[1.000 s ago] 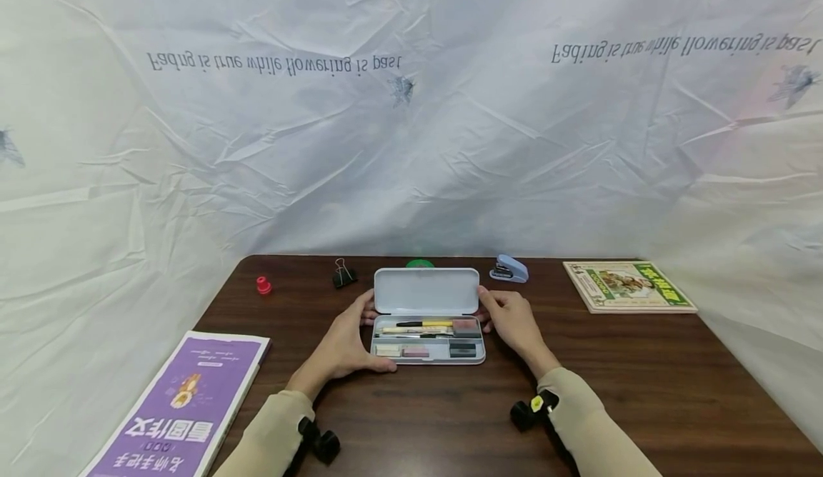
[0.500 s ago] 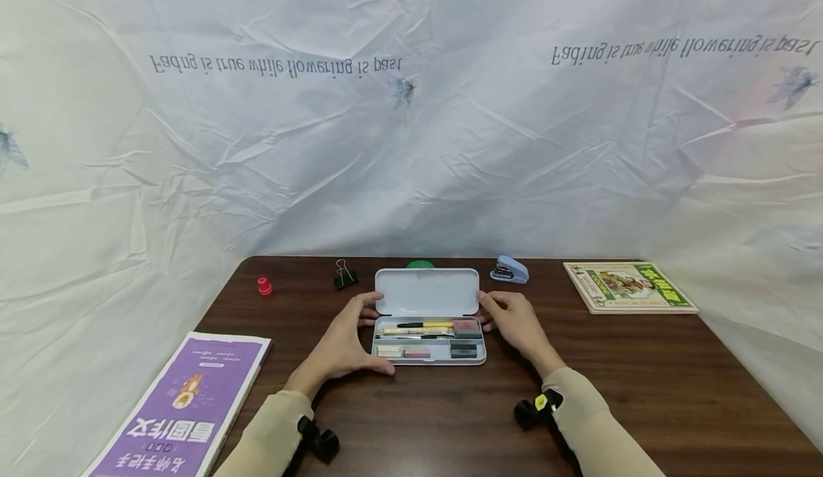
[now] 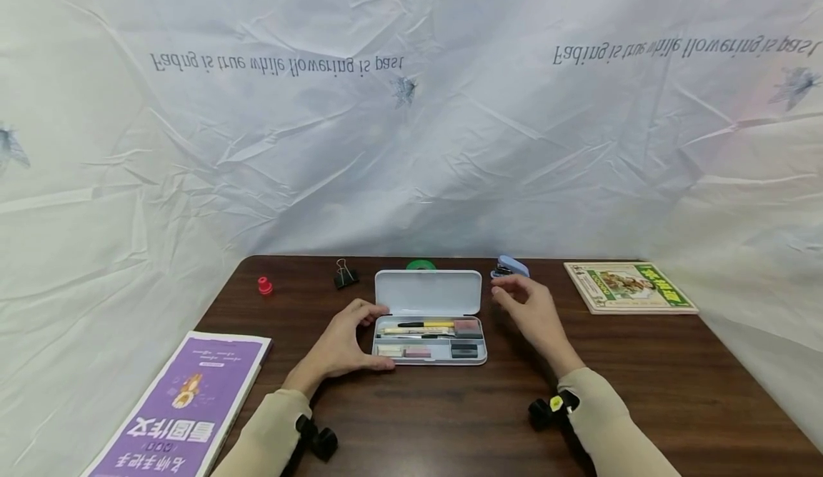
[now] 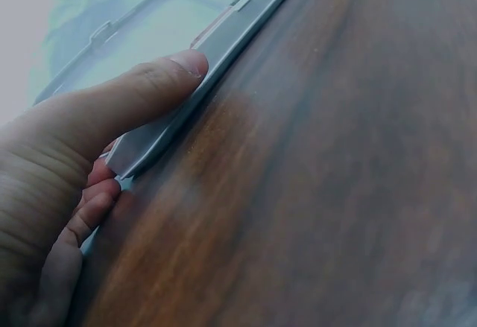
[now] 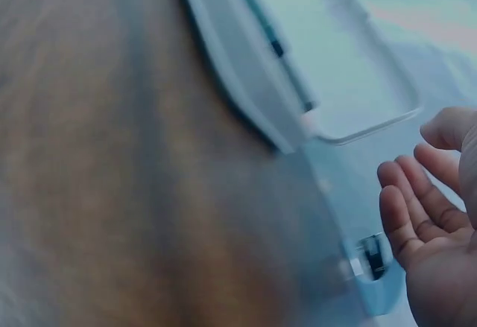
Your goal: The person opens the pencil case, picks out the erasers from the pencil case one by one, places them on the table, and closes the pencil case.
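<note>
A white pencil case (image 3: pixel 429 361) lies on the table with its lid (image 3: pixel 428 293) raised at the back. Inside it are a yellow-and-black pen (image 3: pixel 426 324), other slim pens and several small blocks that look like erasers. My left hand (image 3: pixel 341 341) grips the case's left end, thumb along the front edge and fingers round the back; the left wrist view shows the thumb (image 4: pixel 149 89) against the front wall. Off the case's right side, my right hand (image 3: pixel 534 313) hovers with loosely bent fingers and holds nothing. Just beyond it sits a light-blue stapler (image 3: pixel 512 265), partly hidden by its fingers.
Along the back of the table are a red piece (image 3: pixel 265 285), a black binder clip (image 3: pixel 345 275) and a green round item (image 3: pixel 421 265) partly behind the lid. A purple book (image 3: pixel 180 398) lies at front left, another book (image 3: pixel 630 288) at back right.
My right hand has let go of the case's right side and moved right and back towards the stapler. My left hand stays on the case, its fingers shifted slightly inward.
</note>
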The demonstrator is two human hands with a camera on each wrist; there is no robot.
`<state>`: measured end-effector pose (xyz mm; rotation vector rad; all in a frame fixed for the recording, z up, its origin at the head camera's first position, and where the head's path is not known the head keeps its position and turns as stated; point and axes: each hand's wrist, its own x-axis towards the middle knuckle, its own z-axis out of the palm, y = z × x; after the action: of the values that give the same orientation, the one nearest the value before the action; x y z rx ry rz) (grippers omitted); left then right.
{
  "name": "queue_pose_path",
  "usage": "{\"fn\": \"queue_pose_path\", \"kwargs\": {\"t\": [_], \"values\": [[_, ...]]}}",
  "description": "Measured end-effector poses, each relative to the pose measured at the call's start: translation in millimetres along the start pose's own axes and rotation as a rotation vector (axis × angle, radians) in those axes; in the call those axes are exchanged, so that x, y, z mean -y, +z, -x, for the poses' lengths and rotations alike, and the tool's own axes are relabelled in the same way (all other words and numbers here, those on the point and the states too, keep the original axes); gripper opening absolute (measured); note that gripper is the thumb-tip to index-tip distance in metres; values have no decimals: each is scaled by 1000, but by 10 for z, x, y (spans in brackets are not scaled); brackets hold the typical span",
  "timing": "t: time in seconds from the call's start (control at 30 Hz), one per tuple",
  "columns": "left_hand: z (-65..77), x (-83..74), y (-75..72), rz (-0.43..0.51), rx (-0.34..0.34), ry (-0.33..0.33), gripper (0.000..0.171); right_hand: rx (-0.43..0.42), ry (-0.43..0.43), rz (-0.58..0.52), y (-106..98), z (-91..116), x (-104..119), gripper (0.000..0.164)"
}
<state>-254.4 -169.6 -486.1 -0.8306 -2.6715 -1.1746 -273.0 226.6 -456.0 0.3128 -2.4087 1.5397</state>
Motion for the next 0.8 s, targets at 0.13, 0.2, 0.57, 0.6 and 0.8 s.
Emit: {"fn": "queue_pose_path", "kwargs": {"t": [0.13,0.2,0.57,0.6,0.8], "values": [[0,3,-1,-12,-2,6,92,18,-87,-40,-104,-15,145,25],[0,0,-1,-12,-3,3,92,52,-130,-44,-121,-16,231,25],[2,18,8,-10,-4,-9,91,372,-249,149,21,77,322,28],[0,20,9,-11,-5,-7,91,400,-261,170,37,81,309,28],[1,21,4,-13,-4,3,91,518,-322,293,100,94,265,28]]}}
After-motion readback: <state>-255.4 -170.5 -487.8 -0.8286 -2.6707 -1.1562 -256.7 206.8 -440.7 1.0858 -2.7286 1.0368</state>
